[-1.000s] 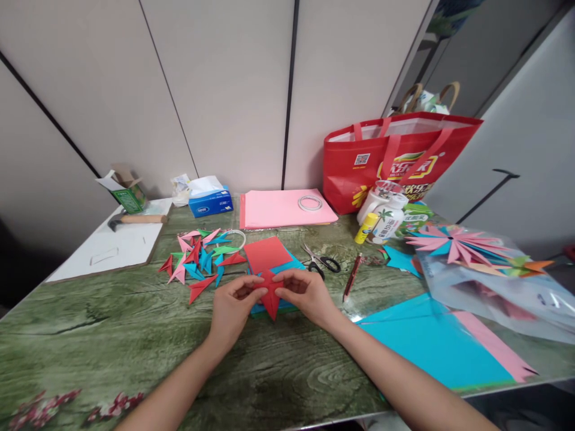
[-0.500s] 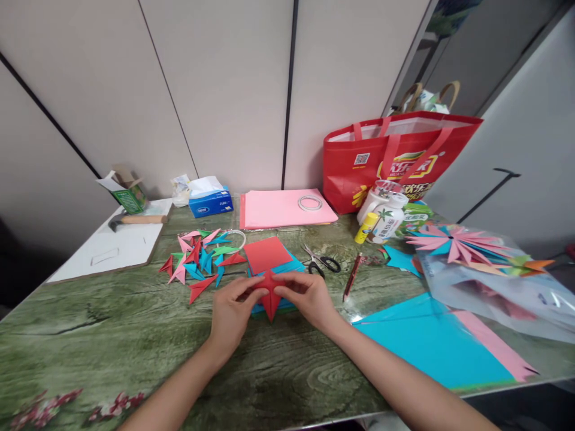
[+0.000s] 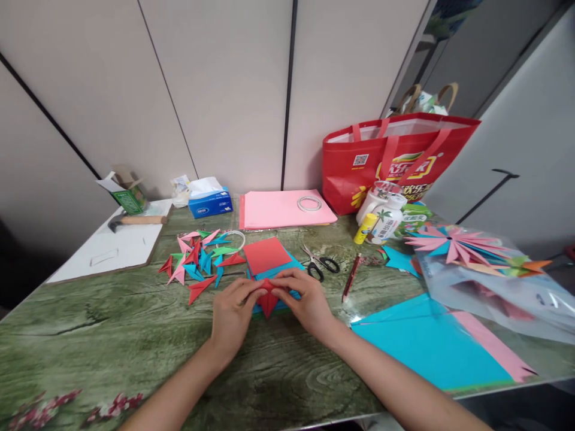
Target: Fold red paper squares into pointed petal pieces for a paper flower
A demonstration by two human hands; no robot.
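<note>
A small folded red paper (image 3: pixel 268 304) is pinched between my two hands, its point facing me. My left hand (image 3: pixel 231 314) grips its left side with thumb and fingers. On its right side, my right hand (image 3: pixel 305 302) pinches it in the same way; the fingers hide part of the folds. Right behind and partly under my hands lies a stack of blue paper squares (image 3: pixel 294 263), topped by a red square sheet (image 3: pixel 267 256). To the left is a loose pile of folded paper pieces (image 3: pixel 197 257) in red, pink, blue and green.
Scissors (image 3: pixel 320 263) and a dark red pencil (image 3: pixel 351 277) lie right of the stack. Blue sheets (image 3: pixel 431 344) and a pink-and-blue paper star (image 3: pixel 451 244) on plastic are farther right. Behind stand a glue stick (image 3: pixel 366 228), red bag (image 3: pixel 350 179), pink paper (image 3: pixel 278 209), tissue box (image 3: pixel 210 203) and hammer (image 3: pixel 139 220).
The red paper looks shorter and more tightly folded at its upper part. Both hands have drawn slightly closer together and still hold it.
</note>
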